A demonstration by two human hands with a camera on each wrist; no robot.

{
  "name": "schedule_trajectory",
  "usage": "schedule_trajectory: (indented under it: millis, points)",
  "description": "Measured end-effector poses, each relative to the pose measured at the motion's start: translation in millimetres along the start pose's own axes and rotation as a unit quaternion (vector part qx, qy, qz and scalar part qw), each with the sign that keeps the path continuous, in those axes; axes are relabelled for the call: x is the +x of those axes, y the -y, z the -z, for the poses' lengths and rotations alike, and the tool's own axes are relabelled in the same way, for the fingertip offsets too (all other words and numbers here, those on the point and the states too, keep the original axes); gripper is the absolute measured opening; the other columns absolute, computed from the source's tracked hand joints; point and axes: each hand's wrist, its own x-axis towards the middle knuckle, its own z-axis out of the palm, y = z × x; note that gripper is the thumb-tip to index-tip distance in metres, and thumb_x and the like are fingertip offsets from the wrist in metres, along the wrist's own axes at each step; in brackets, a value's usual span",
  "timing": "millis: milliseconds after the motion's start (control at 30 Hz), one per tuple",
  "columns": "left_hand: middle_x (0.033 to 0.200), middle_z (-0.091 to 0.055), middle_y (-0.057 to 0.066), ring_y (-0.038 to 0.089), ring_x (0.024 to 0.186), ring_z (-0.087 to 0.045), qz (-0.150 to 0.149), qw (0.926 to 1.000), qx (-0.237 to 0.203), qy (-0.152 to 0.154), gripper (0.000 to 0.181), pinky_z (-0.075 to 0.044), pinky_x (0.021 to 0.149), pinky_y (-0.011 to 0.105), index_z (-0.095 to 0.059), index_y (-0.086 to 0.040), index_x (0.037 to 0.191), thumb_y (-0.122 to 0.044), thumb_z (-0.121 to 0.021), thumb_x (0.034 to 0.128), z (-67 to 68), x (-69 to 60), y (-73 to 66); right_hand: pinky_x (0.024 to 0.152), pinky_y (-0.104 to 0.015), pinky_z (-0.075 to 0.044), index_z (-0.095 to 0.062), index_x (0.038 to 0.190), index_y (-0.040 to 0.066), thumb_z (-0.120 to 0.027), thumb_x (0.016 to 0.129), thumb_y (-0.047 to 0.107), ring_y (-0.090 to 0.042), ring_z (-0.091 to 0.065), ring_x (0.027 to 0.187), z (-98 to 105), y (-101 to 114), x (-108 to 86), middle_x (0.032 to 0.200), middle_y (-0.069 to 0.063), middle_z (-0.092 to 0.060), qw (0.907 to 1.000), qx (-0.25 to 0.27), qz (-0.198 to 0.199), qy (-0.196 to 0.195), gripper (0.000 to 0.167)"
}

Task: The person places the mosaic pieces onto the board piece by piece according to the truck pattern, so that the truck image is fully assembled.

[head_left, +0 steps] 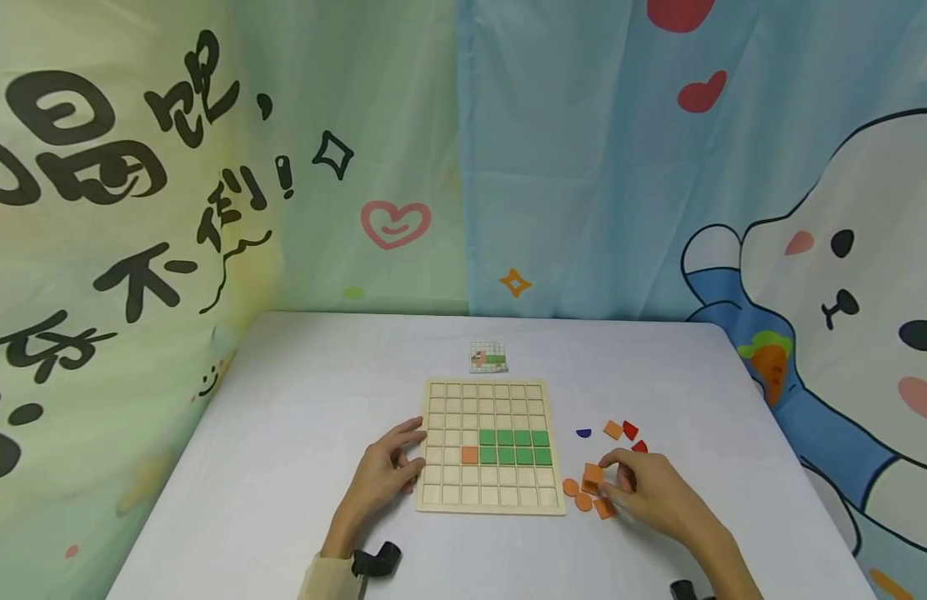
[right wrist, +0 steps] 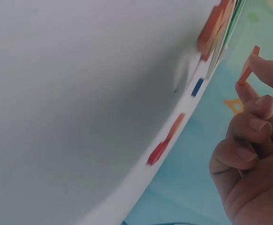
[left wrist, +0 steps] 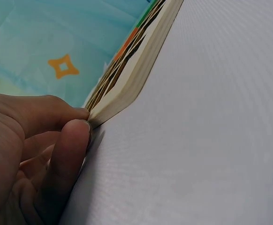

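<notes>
A wooden grid board [head_left: 482, 499] lies on the table with green square tiles [head_left: 514, 438] in two rows and one orange square tile [head_left: 470, 455] to their left. My left hand [head_left: 386, 465] touches the board's left edge, its thumb and fingertips spaced apart along the rim. In the left wrist view, thumb and finger meet the board's side [left wrist: 127, 96]. Right of the board, my right hand [head_left: 649, 490] pinches another orange square tile [right wrist: 249, 65] between thumb and index finger. The right wrist view shows this tile raised off the table.
Near my right hand lie orange round pieces [head_left: 571, 487], an orange square [head_left: 605, 508], another orange square [head_left: 613, 429], red pieces [head_left: 630, 430] and a blue half-round piece [head_left: 583, 433]. A small picture card [head_left: 488, 357] lies behind the board. Curtains hang at the table's back.
</notes>
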Motion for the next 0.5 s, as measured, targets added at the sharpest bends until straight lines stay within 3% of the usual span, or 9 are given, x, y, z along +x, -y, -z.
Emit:
schedule_trajectory:
  millis: [300, 500]
  points:
    - [0.161, -0.054, 0.011, 0.008, 0.053, -0.061, -0.002, 1.0, -0.003, 0.001, 0.047, -0.046, 0.049, 0.019, -0.068, 0.0, 0.138, 0.0, -0.075, 0.0921, 0.9, 0.6, -0.2, 0.052, -0.02, -0.038, -0.074, 0.111, 0.015, -0.08, 0.093, 0.023, -0.003, -0.047, 0.054, -15, 27, 19.8, 0.064, 0.009, -0.05, 0.9968, 0.041, 0.064, 0.022, 0.021]
    - [0.161, -0.054, 0.011, 0.008, 0.053, -0.061, -0.002, 1.0, -0.007, 0.003, 0.048, -0.047, 0.05, 0.018, -0.067, 0.0, 0.139, 0.001, -0.076, 0.092, 0.8, 0.8, 1.4, 0.051, -0.019, -0.038, -0.075, 0.11, 0.016, -0.082, 0.093, 0.027, 0.001, -0.041, 0.053, -28, 45, 34.2, 0.061, 0.013, -0.047, 0.9926, 0.037, 0.115, 0.015, 0.021]
